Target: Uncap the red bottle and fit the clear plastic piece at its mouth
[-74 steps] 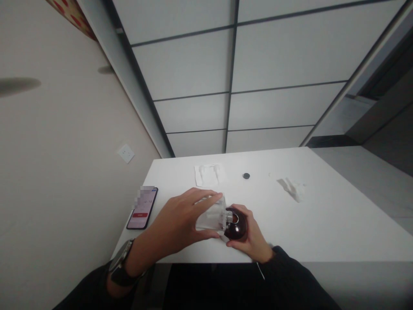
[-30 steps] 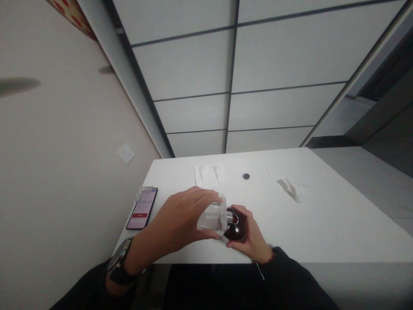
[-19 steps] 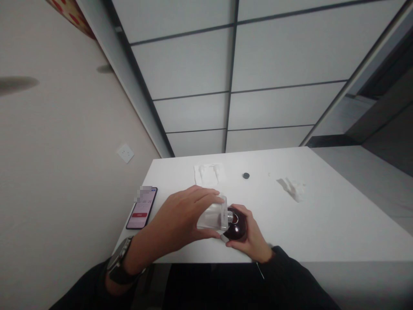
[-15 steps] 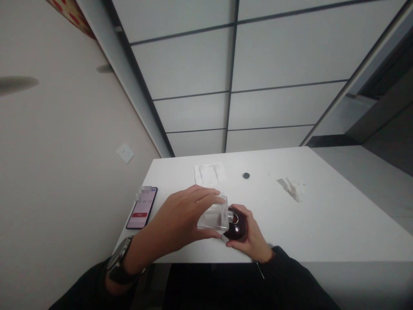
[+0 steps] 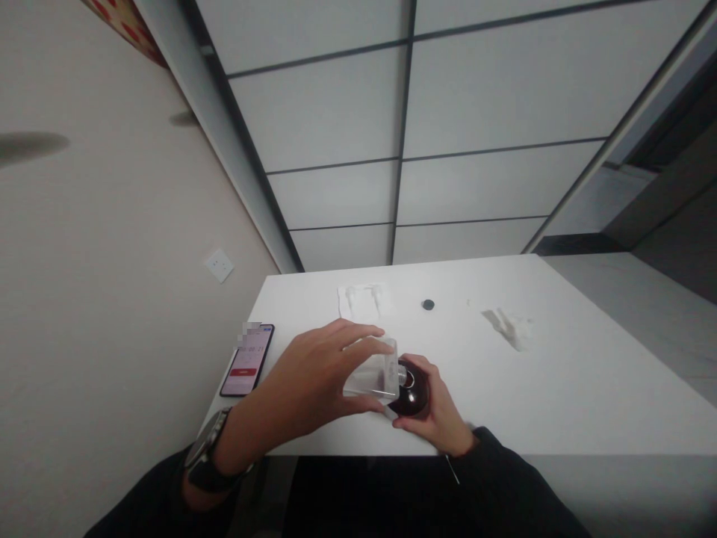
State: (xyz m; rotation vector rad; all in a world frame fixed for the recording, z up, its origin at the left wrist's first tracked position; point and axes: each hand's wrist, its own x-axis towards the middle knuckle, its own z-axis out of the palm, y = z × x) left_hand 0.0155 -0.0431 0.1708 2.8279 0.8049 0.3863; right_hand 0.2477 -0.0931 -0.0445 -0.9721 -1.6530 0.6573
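My left hand is closed around a clear, square-sided bottle, which lies tipped on its side with its neck pointing right. The threaded neck rests at the open mouth of a dark reddish-brown round bottle. Around that brown bottle my right hand is wrapped, fingers behind it and thumb at the near side. A small pale piece, partly hidden, shows below the clear bottle's neck. Whether liquid runs between the two bottles I cannot tell.
A phone with a lit screen lies at the table's left side. Behind my hands are a white tissue with two clear pieces on it, a dark round cap and a crumpled tissue. The white table ends before a panelled sliding door.
The two bottles and both hands keep nearly the same pose. The view has shifted very slightly.
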